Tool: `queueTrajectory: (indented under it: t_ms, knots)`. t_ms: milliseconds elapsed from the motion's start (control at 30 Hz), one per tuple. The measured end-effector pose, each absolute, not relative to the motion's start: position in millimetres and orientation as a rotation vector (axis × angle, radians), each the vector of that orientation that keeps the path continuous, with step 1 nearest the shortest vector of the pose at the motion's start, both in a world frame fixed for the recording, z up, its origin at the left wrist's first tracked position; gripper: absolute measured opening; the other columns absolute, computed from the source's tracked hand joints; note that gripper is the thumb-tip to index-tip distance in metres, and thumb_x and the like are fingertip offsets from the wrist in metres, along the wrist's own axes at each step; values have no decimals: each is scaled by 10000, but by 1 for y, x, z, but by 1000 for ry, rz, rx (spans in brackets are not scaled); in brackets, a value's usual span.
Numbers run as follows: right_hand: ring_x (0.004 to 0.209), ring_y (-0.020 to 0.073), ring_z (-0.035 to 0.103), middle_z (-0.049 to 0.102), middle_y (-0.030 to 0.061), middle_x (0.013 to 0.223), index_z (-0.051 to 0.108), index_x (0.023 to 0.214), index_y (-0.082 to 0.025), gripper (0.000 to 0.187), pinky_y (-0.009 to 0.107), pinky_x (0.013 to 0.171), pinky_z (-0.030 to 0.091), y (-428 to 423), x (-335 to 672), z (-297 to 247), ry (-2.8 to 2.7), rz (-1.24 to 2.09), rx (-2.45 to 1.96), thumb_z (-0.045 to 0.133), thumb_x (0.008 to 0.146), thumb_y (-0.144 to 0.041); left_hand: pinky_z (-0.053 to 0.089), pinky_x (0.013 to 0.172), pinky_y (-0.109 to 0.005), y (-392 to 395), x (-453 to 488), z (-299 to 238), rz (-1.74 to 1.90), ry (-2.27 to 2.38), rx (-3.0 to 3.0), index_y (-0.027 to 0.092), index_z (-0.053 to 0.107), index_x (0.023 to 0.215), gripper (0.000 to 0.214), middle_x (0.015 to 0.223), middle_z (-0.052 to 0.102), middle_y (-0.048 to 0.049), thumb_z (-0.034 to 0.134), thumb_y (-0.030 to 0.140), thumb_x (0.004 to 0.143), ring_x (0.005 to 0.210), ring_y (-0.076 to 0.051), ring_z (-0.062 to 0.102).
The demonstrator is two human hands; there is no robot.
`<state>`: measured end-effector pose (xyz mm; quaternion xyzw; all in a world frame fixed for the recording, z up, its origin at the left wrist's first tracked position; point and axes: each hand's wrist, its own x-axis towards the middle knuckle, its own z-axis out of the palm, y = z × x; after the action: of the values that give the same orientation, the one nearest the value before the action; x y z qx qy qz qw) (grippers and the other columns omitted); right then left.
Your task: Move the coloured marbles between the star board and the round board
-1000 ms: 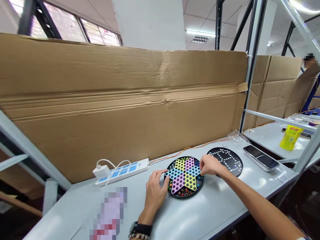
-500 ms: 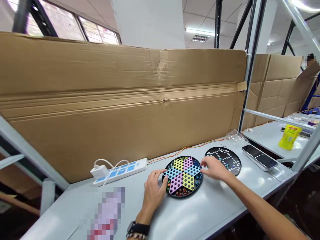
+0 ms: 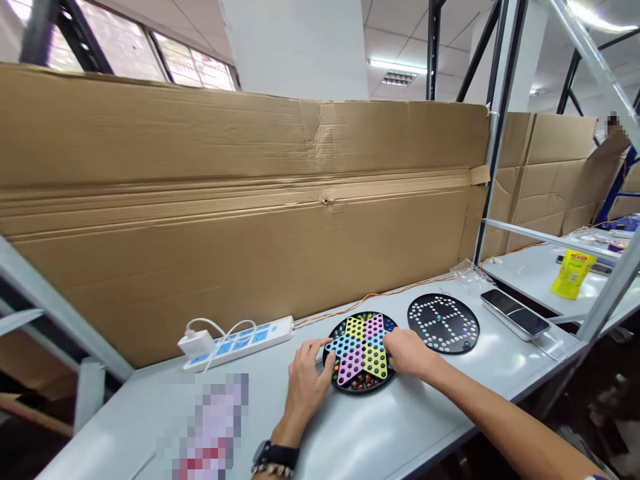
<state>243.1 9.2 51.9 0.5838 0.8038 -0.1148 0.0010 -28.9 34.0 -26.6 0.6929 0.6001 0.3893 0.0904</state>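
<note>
A round black Chinese checkers board (image 3: 367, 389) lies on the table, its six-pointed star in yellow, pink and blue. Coloured marbles (image 3: 361, 383) fill the pockets around the star. My left hand (image 3: 309, 380) rests at the board's left rim, thumb and forefinger apart and touching the edge. Over the right blue point of the star, my right hand (image 3: 410, 352) is closed with its fingers bent down. Whatever its fingertips hold, if anything, is hidden. Beside that hand lies a black disc (image 3: 453, 317) with white dots and a few small marbles on it.
A white power strip (image 3: 265, 337) with a plugged-in charger (image 3: 196, 343) lies along the cardboard wall (image 3: 240, 267). To the right are a phone (image 3: 515, 312) on a white box and a yellow pouch (image 3: 573, 275). A blurred lilac item (image 3: 215, 427) lies front left.
My right hand has moved left, from the board's right edge onto the star's right blue point, uncovering more of the dotted disc. My left hand stays at the rim.
</note>
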Motion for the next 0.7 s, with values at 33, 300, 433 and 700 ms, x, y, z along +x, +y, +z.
queueTrajectory:
  t_ms: [33, 300, 433, 700]
  knots:
    - [1140, 342, 862, 889, 198, 1228, 882, 1169, -172, 357, 298, 868, 583, 10, 243, 52, 2498, -335, 1826, 739, 872, -36, 646, 1140, -610, 34, -28, -26, 1156, 1789, 2058, 304, 857, 1182, 430, 1276, 869, -119, 539, 514, 982, 1288, -389, 803]
    - [873, 248, 794, 846, 47, 865, 851, 833, -180, 199, 271, 763, 527, 26, 267, 44, 2580, -874, 2069, 781, 703, -45, 646, 1132, -620, 31, -29, -24, 1140, 1814, 2039, 315, 867, 1179, 450, 1285, 872, -116, 516, 525, 991, 1303, -399, 804]
    - [895, 265, 799, 834, 59, 853, 839, 841, -185, 179, 300, 829, 575, 32, 320, 32, 2536, -908, 2428, 743, 748, -66, 643, 1142, -618, 33, -30, -25, 1135, 1798, 2029, 327, 864, 1180, 431, 1270, 876, -109, 535, 521, 981, 1287, -393, 804]
    - [1227, 337, 825, 864, 114, 1242, 860, 1081, -292, 211, 378, 988, 611, 13, 367, 18, 2365, -343, 2630, 715, 977, -178, 640, 1145, -597, 33, -26, -26, 1142, 1793, 2034, 302, 857, 1178, 422, 1261, 870, -114, 544, 496, 972, 1279, -383, 799]
